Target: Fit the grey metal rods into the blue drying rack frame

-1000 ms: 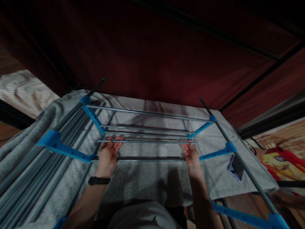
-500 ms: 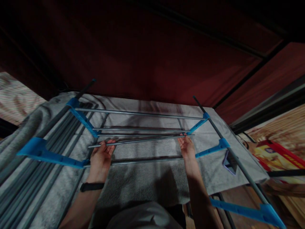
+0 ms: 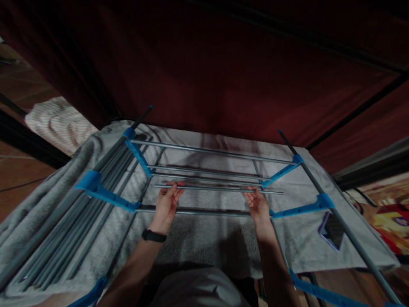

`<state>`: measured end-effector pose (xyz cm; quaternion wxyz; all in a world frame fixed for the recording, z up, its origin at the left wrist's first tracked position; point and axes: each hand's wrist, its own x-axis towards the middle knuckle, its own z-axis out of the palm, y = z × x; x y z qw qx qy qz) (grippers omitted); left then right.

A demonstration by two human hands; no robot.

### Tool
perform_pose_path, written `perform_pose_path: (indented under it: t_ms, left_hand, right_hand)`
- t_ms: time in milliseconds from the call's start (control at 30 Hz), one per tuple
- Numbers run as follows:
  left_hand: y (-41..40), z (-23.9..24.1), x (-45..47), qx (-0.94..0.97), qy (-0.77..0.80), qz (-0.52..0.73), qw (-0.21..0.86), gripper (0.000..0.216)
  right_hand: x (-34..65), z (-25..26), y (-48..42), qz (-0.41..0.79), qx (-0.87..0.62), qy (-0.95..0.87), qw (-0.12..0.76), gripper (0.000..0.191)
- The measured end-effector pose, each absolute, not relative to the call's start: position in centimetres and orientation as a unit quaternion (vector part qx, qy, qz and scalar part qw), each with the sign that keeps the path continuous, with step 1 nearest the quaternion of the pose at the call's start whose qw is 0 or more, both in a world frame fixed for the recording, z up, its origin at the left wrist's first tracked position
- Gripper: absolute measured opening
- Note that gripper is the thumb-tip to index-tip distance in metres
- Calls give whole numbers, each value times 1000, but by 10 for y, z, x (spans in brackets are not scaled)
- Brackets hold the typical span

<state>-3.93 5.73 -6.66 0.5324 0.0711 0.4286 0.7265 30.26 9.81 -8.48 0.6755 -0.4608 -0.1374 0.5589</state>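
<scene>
Between both hands a thin grey metal rod [image 3: 211, 188] is held roughly level, its right end a little lower. My left hand [image 3: 166, 202] pinches it near its left end, with a dark band on the wrist. My right hand [image 3: 257, 204] grips it a short way in from the right end. The rod hovers inside a rack frame with blue plastic brackets [image 3: 110, 197] at the left and blue brackets [image 3: 297, 207] at the right. A crossbar [image 3: 211, 212] joins the near brackets, passing behind my hands. Another crossbar [image 3: 211, 150] spans the far brackets.
Several loose grey tubes [image 3: 79, 226] lie in a bundle at the left on the grey blanket [image 3: 204, 243]. A phone [image 3: 332, 230] rests at the right, beside a frame pole. Dark red fabric [image 3: 204, 76] hangs behind. A red and yellow package [image 3: 393, 226] is at the far right.
The rod has swung from left end lower to nearly level, with its left end raised. My left hand has moved up and right with it. The whole view has shifted leftward.
</scene>
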Motion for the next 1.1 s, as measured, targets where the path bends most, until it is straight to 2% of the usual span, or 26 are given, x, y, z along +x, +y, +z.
perform_pose_path:
  t_ms: [267,367,533,667,833,967,1100]
  left_hand:
    - [49,-73,-9,141,432,689,565,35]
    - [47,-73,-13,157,479,705,499,39]
    - [47,-73,-29,260,581,704,315,45]
    - [44,-68,-36,497,629,571,177,17]
    - [36,-60,-35,667,640,380,22,15]
    - [36,-64,-32,747,592,301,18,20]
    - [38,-73,-27,790,570,222,39,39]
  right_hand:
    - [281,-103,88,586,-452,-160,653,9]
    - [286,-106,89,601,-445,-167,643,10]
    - [300,-108,91,594,-450,-159,647,8]
    - [302,-109,90,602,-450,-148,643,4]
    - [300,-109,88,598,-443,-148,651,4]
    - [297,-109,89,604,-444,-147,645,4]
    - [286,-108,89,619,-439,-147,635,6]
